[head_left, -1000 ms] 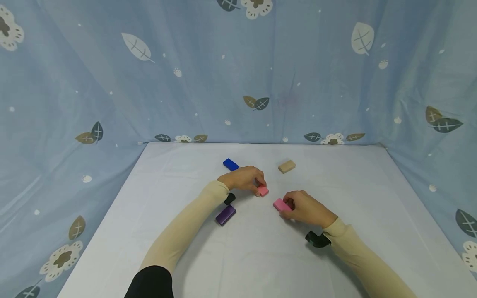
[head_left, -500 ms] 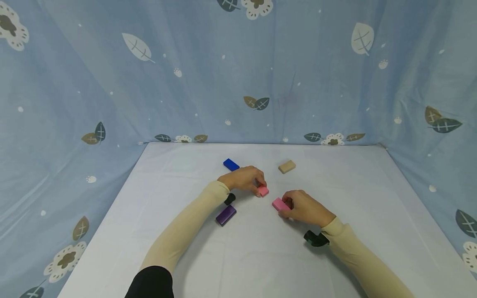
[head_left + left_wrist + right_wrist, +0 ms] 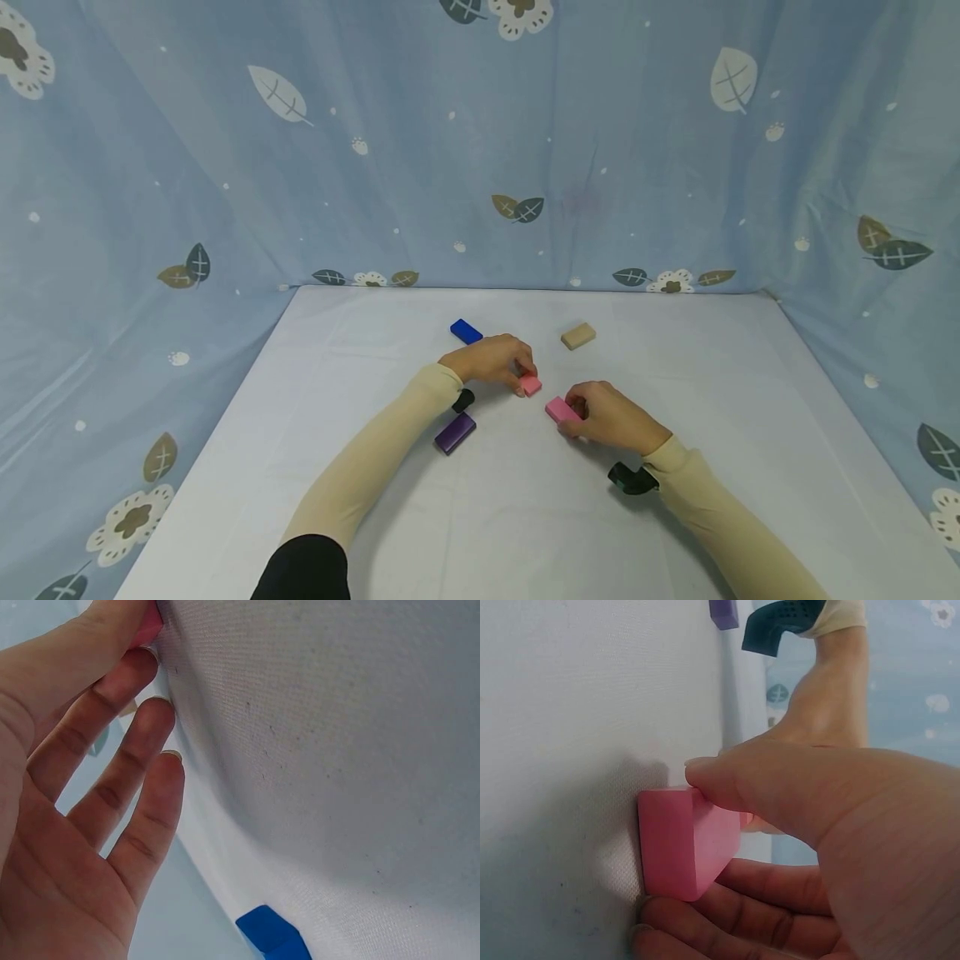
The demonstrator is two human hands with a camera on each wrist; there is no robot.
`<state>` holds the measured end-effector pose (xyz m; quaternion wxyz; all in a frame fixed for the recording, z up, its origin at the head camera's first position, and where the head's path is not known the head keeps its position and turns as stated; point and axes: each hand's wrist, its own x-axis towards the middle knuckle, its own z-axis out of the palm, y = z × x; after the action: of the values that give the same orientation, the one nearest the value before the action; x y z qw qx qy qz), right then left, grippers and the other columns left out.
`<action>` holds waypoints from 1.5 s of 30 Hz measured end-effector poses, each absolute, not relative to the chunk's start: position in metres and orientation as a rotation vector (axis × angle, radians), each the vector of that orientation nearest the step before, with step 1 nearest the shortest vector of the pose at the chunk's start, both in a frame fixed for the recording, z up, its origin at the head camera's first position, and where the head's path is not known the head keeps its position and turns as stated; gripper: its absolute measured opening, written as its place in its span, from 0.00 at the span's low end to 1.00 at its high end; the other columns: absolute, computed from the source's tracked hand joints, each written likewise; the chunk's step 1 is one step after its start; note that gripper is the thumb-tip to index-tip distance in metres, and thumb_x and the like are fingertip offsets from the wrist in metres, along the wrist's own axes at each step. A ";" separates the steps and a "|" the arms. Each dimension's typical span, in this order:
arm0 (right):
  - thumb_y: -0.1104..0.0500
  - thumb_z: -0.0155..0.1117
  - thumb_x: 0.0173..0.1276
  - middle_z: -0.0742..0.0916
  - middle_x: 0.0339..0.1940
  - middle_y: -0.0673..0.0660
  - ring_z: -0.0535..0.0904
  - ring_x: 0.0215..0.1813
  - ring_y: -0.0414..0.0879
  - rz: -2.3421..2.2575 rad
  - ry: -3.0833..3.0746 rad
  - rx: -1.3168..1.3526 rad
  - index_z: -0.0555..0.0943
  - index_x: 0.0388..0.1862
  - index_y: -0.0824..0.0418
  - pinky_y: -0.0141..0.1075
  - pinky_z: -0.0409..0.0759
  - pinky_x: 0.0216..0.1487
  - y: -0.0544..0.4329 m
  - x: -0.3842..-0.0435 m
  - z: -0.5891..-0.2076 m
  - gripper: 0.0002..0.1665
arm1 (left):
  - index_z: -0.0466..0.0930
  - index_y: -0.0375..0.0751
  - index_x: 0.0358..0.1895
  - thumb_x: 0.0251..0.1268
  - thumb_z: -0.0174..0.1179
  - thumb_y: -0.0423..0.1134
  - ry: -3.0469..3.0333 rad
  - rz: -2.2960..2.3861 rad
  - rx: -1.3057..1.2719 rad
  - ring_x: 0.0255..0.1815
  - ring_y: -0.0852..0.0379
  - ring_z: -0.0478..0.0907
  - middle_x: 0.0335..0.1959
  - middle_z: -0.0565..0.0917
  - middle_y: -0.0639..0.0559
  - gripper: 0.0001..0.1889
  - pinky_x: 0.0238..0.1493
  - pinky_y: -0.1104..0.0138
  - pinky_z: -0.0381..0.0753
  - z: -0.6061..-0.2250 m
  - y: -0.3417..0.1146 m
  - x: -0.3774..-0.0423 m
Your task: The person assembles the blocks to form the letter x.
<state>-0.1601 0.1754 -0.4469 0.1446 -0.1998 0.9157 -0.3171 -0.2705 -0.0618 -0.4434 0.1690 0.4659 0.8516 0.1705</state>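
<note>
Between thumb and fingers, my left hand [image 3: 491,360] pinches a coral-pink block [image 3: 531,385] at the middle of the table. Only one end of that block shows in the head view, and a corner of it tops the left wrist view. My right hand [image 3: 611,415] grips a second pink block [image 3: 561,410], thumb on one side and fingers on the other. In the right wrist view this pink block [image 3: 667,844] lies flat against the white cloth. A short gap separates the two pink blocks, the right one being nearer to me.
A blue block [image 3: 466,332] lies just behind my left hand. Farther back on the right is a tan wooden block [image 3: 578,336]. A purple block [image 3: 455,433] sits beside my left forearm. Blue patterned curtain [image 3: 420,150] borders the white table [image 3: 540,533].
My right hand has slid the pink block slightly left and away from me, closer to the left one. My left hand has stayed in place.
</note>
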 end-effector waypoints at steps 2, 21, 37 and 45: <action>0.59 0.77 0.62 0.82 0.24 0.49 0.73 0.25 0.39 -0.917 2.640 -0.584 0.85 0.39 0.65 0.30 0.73 0.25 0.175 -0.160 -0.447 0.13 | 0.90 0.45 0.54 0.60 0.76 0.43 2.425 0.483 1.330 0.52 0.59 0.81 0.49 0.89 0.55 0.19 0.63 0.63 0.78 -0.444 -0.062 -0.270; 0.60 0.78 0.61 0.83 0.24 0.50 0.73 0.25 0.40 -0.916 2.653 -0.587 0.85 0.39 0.66 0.31 0.74 0.26 0.172 -0.165 -0.449 0.13 | 0.90 0.46 0.54 0.60 0.76 0.43 2.446 0.464 1.288 0.52 0.59 0.80 0.49 0.88 0.55 0.19 0.65 0.63 0.77 -0.444 -0.060 -0.268; 0.59 0.78 0.61 0.83 0.24 0.50 0.74 0.24 0.40 -0.909 2.659 -0.596 0.85 0.40 0.67 0.31 0.75 0.26 0.168 -0.168 -0.449 0.14 | 0.90 0.45 0.54 0.60 0.76 0.44 2.441 0.456 1.294 0.53 0.59 0.81 0.50 0.89 0.55 0.19 0.66 0.62 0.77 -0.443 -0.061 -0.268; 0.59 0.78 0.62 0.83 0.25 0.50 0.74 0.24 0.40 -0.916 2.651 -0.604 0.85 0.40 0.67 0.30 0.75 0.26 0.166 -0.169 -0.449 0.14 | 0.90 0.45 0.54 0.60 0.76 0.43 2.438 0.456 1.296 0.53 0.59 0.81 0.51 0.89 0.55 0.19 0.66 0.62 0.77 -0.443 -0.060 -0.269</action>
<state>-0.1693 0.1658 -0.4490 0.1356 -0.2087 0.9154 -0.3163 -0.2690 -0.0600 -0.4428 0.1708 0.4562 0.8585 0.1604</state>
